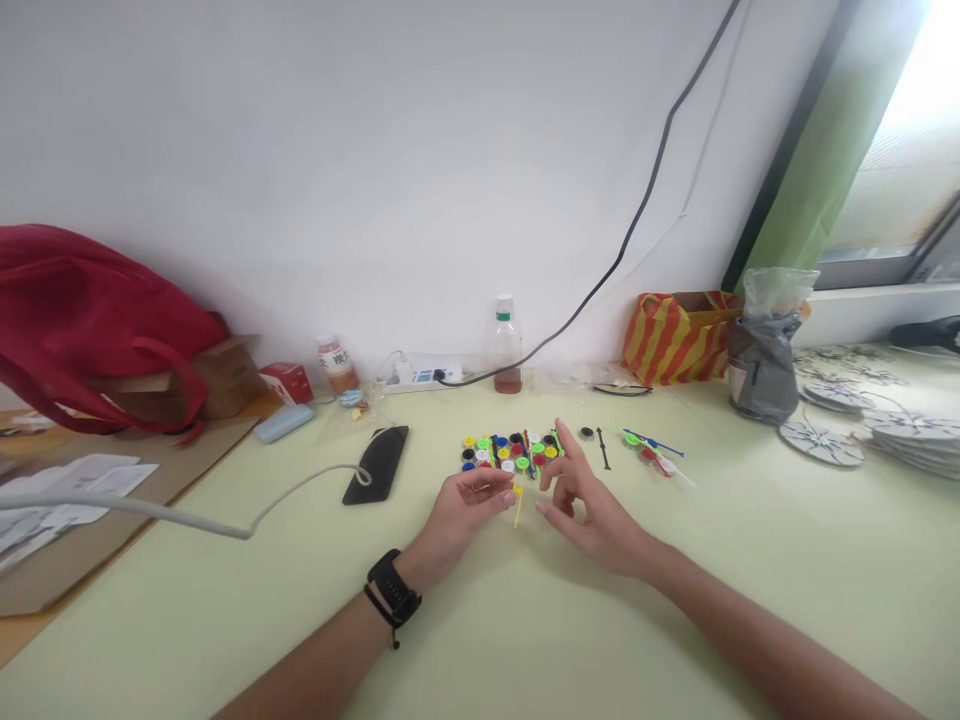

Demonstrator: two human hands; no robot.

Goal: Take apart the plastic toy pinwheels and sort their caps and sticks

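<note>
Between thumb and fingers my left hand [474,510] pinches a small yellow plastic stick [518,508] with a wider yellow piece near its top. To the right, my right hand [589,505] has its fingers apart, the index raised, and nothing shows in it. Just beyond both hands lies a group of small round discs [508,466] in yellow, blue, green, red, white and black, with coloured sticks among them. A black disc [586,434] and a black stick [604,449] lie right of my right hand. Farther right is a loose pile of coloured sticks and discs [651,450].
A black phone [375,466] with a grey cable across it lies left. Along the wall stand a bottle [507,345], a power strip [427,372], a striped bag [675,338] and a grey bag [763,365]. Patterned round plates [821,443] are at right, a red bag [90,330] at left.
</note>
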